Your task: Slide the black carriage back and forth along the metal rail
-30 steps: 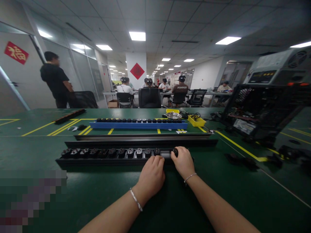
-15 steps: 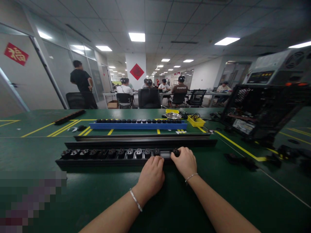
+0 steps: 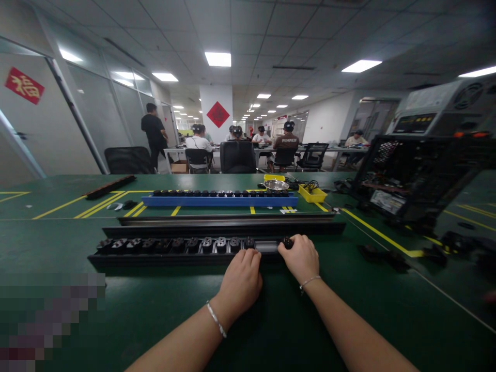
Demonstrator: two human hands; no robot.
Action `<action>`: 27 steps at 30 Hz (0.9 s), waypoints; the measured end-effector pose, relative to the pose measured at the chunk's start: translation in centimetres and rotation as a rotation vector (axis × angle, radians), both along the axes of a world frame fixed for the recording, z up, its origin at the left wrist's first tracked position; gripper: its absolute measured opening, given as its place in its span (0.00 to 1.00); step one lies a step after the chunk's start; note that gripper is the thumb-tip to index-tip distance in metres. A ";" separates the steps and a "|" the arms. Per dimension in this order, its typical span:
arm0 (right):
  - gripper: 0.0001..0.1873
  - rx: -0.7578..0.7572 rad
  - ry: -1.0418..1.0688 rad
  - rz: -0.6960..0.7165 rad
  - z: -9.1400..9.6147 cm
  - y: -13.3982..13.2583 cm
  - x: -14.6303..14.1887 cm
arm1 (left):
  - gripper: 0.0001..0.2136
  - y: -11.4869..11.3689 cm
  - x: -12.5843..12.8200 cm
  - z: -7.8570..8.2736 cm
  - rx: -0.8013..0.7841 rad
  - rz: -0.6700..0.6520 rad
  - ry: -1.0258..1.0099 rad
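Note:
A black rail [image 3: 163, 258] lies crosswise in front of me, holding a row of round black socket modules [image 3: 192, 244], a few with lighter metallic tops. My left hand [image 3: 243, 274] is closed on the rail's near edge, its fingertips just below the last module of the row. To its right, a bare stretch of grey channel [image 3: 267, 247] shows. My right hand [image 3: 301, 256] pinches a single black socket module [image 3: 287, 242] at the rail's right end. The undersides of both hands' fingers are hidden.
Behind lies another long black channel [image 3: 228, 228], then a blue rail [image 3: 220, 201] with modules. A metal bowl [image 3: 276, 185] and yellow bin [image 3: 313, 194] stand farther back. An opened computer case [image 3: 403, 181] is at right; people [image 3: 287, 139] sit beyond the table.
My right hand has slid slightly right with the socket module, widening the bare channel. My left hand stays put. A standing person in the background has walked right.

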State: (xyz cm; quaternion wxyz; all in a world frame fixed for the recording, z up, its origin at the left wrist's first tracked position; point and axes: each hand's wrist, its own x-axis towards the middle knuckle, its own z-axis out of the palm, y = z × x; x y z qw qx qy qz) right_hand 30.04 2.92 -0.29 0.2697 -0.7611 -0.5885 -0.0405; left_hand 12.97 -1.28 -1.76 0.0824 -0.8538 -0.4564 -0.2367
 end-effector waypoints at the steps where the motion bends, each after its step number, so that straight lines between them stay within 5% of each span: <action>1: 0.11 -0.004 0.003 -0.005 0.0 0.0 0.2 | 0.16 0.0 0.0 0.0 0.004 -0.001 0.004; 27: 0.16 -0.101 0.126 -0.090 0.5 0.4 2.6 | 0.18 -0.2 -0.1 0.3 -0.014 -0.001 0.001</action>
